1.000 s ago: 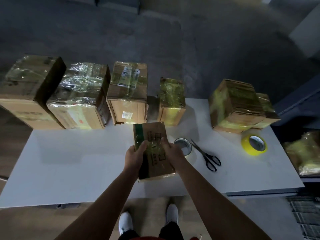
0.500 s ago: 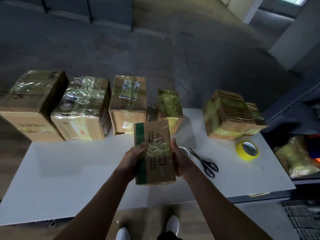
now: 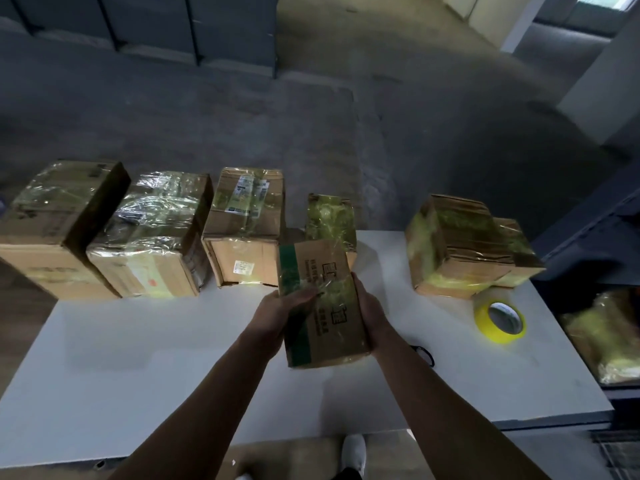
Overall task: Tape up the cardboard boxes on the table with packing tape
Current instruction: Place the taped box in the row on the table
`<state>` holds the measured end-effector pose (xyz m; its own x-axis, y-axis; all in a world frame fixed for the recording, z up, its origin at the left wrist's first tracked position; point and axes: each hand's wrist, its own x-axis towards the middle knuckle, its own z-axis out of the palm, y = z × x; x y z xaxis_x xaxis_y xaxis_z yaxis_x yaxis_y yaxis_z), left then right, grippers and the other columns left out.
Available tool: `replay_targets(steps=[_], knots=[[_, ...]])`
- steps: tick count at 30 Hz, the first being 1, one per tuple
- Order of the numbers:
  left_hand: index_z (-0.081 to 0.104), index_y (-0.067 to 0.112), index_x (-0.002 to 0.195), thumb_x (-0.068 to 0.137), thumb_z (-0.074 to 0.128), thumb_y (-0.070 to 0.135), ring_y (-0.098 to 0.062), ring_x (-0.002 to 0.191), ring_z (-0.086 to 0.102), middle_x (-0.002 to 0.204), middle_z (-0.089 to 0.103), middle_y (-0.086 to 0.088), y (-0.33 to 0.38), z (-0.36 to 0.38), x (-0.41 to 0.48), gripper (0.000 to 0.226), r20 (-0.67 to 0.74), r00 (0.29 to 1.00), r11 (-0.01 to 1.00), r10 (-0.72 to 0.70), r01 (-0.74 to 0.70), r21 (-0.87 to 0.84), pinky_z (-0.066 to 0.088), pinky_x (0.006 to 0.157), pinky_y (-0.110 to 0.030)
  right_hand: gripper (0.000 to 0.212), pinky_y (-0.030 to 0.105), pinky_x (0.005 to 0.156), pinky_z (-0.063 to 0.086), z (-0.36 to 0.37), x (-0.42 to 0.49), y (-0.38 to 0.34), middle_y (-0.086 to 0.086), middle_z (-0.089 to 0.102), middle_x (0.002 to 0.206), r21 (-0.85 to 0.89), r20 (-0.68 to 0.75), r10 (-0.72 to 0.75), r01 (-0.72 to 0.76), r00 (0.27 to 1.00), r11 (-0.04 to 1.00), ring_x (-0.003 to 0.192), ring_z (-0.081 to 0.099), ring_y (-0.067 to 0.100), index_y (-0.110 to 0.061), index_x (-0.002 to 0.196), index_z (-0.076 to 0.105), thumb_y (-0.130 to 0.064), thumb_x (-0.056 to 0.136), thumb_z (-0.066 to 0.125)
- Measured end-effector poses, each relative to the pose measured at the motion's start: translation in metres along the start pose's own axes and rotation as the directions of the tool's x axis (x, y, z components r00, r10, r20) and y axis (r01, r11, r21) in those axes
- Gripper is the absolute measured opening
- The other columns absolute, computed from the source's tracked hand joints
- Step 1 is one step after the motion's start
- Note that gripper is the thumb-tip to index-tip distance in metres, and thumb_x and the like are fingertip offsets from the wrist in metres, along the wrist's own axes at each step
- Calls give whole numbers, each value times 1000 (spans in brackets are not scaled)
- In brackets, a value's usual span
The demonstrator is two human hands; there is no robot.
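Cardboard box (image 3: 322, 299): green-striped, partly filmed with tape, held over the middle of the white table (image 3: 138, 358).
Left hand (image 3: 280, 308): gripping the box's left edge, fingers across the top face.
Right hand (image 3: 369, 306): clasping the box's right side.
Yellow tape roll (image 3: 500, 320): on the table at right, near two taped boxes (image 3: 457, 247).
Far edge: four wrapped boxes (image 3: 152, 233) in a row.
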<state>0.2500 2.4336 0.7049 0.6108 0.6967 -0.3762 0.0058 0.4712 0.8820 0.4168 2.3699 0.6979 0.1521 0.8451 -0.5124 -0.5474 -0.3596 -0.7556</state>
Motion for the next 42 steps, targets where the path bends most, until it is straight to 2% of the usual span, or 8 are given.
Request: replay_targets(steps=[3,6,10,16,20,23,31,42], knots=[[61,15,113,79,75,39,-24,95,70,101,73,-4,8,31,17,44,-113,991,994,68,-57,94,56,76,-36,72,43,82,55,-22,4,-22,20,70,103,-200,15,3,0,1000,980,97,68,35,-12,114,66,-69,91,29],[60,17,114,77,77,35,-16,93,69,103,71,0,13,64,36,44,-236,963,975,132,-84,203,53,68,-25,67,31,65,58,-43,4,-41,12,73,98,-410,-7,-65,56,998,910,88,72,26,-16,115,63,-71,78,54],[59,21,113,81,73,40,-8,87,70,99,71,4,15,108,61,40,-369,914,966,171,-82,243,51,55,-14,64,44,82,58,-76,11,-67,9,73,100,-448,-61,-184,138,981,883,90,71,26,-14,113,62,-59,70,73],[52,13,130,91,54,51,-21,101,65,116,63,-8,8,156,95,55,-449,866,874,221,29,485,58,80,-38,40,28,69,52,-118,31,-102,3,70,92,-708,-126,-389,192,912,680,88,67,21,-16,106,66,-50,94,51],[54,16,132,92,58,39,-15,106,46,123,48,-9,3,182,104,47,-465,763,659,449,68,749,48,83,-30,49,31,65,50,-141,42,-112,13,65,96,-750,-206,-411,126,888,649,82,62,25,-5,113,56,-49,98,40],[60,11,125,90,62,33,-23,104,54,121,52,-11,9,187,117,41,-478,786,667,391,116,736,53,83,-36,50,25,54,38,-149,50,-117,7,60,89,-826,-237,-400,33,885,562,70,54,16,-6,112,54,-52,97,40],[59,0,109,91,53,13,-5,55,47,71,53,2,12,185,153,22,-442,836,636,324,153,756,36,39,-14,56,39,86,45,-142,73,-128,22,51,124,-901,-302,-384,-130,872,413,111,53,36,-2,134,39,-40,95,49],[35,13,140,92,50,9,-28,107,58,127,52,-16,8,185,207,50,-86,987,607,137,-15,794,55,83,-43,96,45,113,29,-151,101,-125,17,11,158,-879,-297,-254,-159,921,450,143,21,33,-8,152,-8,-32,89,60]])
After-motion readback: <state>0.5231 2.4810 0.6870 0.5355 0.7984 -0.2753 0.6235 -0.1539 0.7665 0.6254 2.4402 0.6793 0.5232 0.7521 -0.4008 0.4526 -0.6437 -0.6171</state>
